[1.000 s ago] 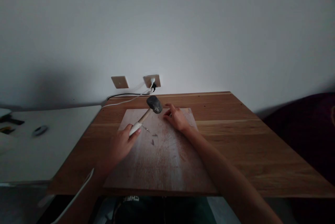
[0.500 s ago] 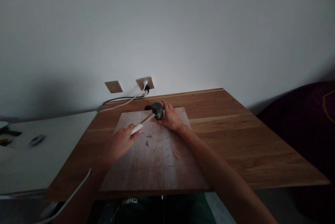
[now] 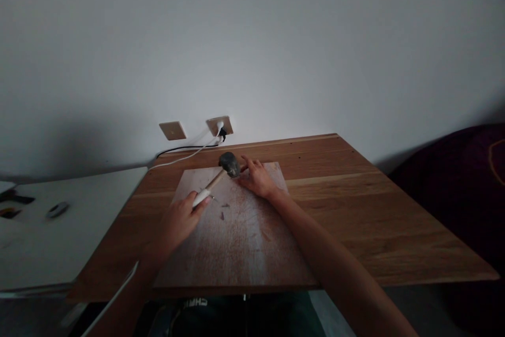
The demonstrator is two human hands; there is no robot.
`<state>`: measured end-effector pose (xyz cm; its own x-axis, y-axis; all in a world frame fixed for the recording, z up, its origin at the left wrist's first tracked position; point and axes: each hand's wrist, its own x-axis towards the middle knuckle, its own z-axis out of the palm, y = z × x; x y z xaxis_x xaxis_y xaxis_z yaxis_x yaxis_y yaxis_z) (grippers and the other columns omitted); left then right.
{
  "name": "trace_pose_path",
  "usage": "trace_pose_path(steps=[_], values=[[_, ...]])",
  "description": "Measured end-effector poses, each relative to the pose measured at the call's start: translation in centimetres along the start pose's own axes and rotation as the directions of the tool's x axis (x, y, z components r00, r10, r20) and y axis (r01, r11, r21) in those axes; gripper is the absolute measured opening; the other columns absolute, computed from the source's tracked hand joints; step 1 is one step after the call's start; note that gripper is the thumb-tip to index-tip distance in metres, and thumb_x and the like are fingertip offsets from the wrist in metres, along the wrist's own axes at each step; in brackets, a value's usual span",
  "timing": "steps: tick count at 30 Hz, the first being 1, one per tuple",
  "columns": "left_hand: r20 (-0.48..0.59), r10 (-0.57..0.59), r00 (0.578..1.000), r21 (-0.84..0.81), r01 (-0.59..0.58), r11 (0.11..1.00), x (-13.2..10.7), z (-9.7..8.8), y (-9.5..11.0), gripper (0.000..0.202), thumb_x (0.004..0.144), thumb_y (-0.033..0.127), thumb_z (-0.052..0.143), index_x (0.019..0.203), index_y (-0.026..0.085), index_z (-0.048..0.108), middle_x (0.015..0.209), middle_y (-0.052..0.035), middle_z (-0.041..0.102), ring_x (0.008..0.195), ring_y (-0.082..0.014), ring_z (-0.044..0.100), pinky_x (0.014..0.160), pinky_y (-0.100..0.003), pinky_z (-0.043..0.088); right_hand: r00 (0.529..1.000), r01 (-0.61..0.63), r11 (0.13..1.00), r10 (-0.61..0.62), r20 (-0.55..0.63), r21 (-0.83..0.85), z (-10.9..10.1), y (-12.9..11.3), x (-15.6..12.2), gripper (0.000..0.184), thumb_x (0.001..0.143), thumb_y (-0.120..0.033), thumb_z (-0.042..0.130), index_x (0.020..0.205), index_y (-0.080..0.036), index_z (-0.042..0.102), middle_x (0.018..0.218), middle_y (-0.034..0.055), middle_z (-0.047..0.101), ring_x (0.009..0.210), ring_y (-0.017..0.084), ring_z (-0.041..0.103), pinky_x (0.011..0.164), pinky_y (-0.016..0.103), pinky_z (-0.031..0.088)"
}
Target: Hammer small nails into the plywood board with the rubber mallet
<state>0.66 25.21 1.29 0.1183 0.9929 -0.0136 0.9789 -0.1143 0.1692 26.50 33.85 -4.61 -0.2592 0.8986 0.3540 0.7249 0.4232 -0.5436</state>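
My left hand [image 3: 182, 220] is closed around the white grip of a mallet [image 3: 229, 164] with a dark, rounded head and a pale wooden handle. The head hangs over the far part of a pale, worn wooden board [image 3: 236, 253], just left of my right hand [image 3: 256, 179]. That hand rests by the board's far edge, thumb and forefinger around a small brownish thing [image 3: 244, 167] that the mallet head partly hides. What it is I cannot make out. Small dark flakes [image 3: 222, 215] and a thin shiny bit [image 3: 213, 198] lie on the board.
Beneath the board is a brown wooden table [image 3: 355, 211] against a white wall. White and black cables run from a wall socket [image 3: 220, 125] over its far left corner. A white surface [image 3: 79, 221] with small items adjoins on the left; a dark purple bulk [image 3: 453, 179] stands right.
The mallet head has moved left, away from the fingers of my right hand, and its handle has swung slightly. My right hand has stayed almost in place.
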Motion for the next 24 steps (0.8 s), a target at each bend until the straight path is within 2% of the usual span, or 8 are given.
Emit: trace_pose_path(steps=[6,9,15,20,24], values=[[-0.06,-0.077,0.995,-0.089,0.071,0.993,-1.1,0.9,-2.0,0.029,0.102,0.041,0.042,0.093,0.021,0.061,0.082,-0.0064,0.073,0.08,-0.0231,0.07,0.067,-0.028,0.04,1.0,0.008,0.998,-0.006,0.03,-0.065,-0.2,-0.4,0.0,0.058,0.091,-0.019,0.065,0.146,-0.02,0.046,0.11,0.006,0.076,0.122,0.027,0.056,0.105,0.043,0.04],[-0.079,-0.093,0.993,-0.054,0.089,0.995,-1.2,2.0,-2.5,0.028,0.102,0.041,0.042,0.095,0.021,0.062,0.08,-0.0059,0.072,0.078,-0.0226,0.069,0.066,-0.028,0.039,1.0,0.023,0.997,-0.021,0.02,-0.073,-0.1,-0.4,0.0,0.05,0.091,-0.017,0.064,0.139,-0.021,0.051,0.11,0.0056,0.076,0.12,0.026,0.058,0.104,0.042,0.04],[-0.056,-0.016,0.998,0.087,0.021,0.996,-1.7,3.1,-2.3,0.033,0.103,0.048,0.041,0.1,0.023,0.062,0.085,-0.0078,0.073,0.083,-0.0256,0.071,0.067,-0.03,0.039,1.0,0.015,0.995,-0.014,0.016,-0.1,-0.1,-0.5,0.2,0.058,0.09,-0.017,0.066,0.144,-0.018,0.046,0.109,0.0079,0.076,0.123,0.029,0.056,0.106,0.045,0.038],[-0.039,-0.013,0.999,0.078,0.016,0.997,-2.0,2.6,-2.0,0.033,0.104,0.048,0.039,0.099,0.023,0.061,0.084,-0.0072,0.073,0.084,-0.026,0.071,0.068,-0.03,0.039,1.0,0.029,0.988,-0.03,-0.002,-0.154,-0.1,-0.8,0.2,0.06,0.09,-0.019,0.065,0.147,-0.019,0.045,0.107,0.0083,0.077,0.126,0.033,0.052,0.112,0.051,0.03],[-0.025,-0.039,0.999,0.06,0.04,0.997,-1.8,2.3,-1.9,0.031,0.104,0.046,0.04,0.1,0.023,0.06,0.087,-0.0077,0.074,0.088,-0.0271,0.072,0.069,-0.03,0.04,0.999,0.039,0.985,-0.04,0.0,-0.169,-0.1,-1.2,0.2,0.065,0.089,-0.019,0.064,0.15,-0.018,0.041,0.106,0.0094,0.076,0.123,0.032,0.053,0.113,0.049,0.03]])
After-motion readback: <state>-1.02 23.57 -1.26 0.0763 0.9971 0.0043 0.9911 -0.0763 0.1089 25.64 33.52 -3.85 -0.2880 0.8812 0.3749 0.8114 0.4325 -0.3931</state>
